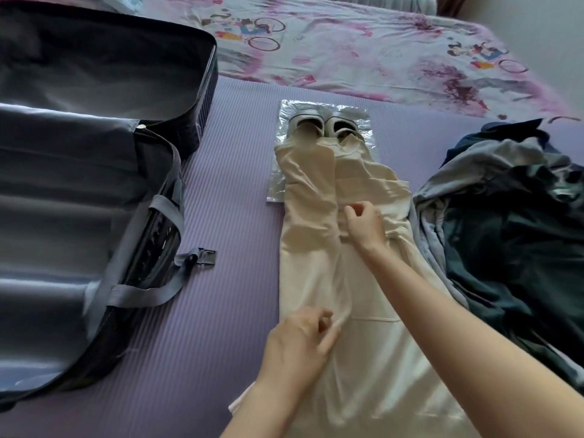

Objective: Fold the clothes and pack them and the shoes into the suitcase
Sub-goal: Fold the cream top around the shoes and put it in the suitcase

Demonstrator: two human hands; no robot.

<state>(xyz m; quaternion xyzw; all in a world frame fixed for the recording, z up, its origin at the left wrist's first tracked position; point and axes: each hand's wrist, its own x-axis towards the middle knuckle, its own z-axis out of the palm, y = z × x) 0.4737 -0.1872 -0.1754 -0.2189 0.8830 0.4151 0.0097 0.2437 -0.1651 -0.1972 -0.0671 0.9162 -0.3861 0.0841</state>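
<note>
Head view: your left hand [303,339] pinches a folded-over edge of the cream garment [379,358] on the mat [221,311]; your right hand [366,226] pinches it farther up. Early going, I judge: the dark pile [505,232] lies unfolded, and the suitcase [94,184] is open. The garment's long axis runs away from you, its far end overlapping the shoes [325,124].

Suitcase [79,184] left, garment [363,279] middle, clothes pile [512,232] right.

No readable text anywhere (bedsheet [379,52] bears only cartoons).
</note>
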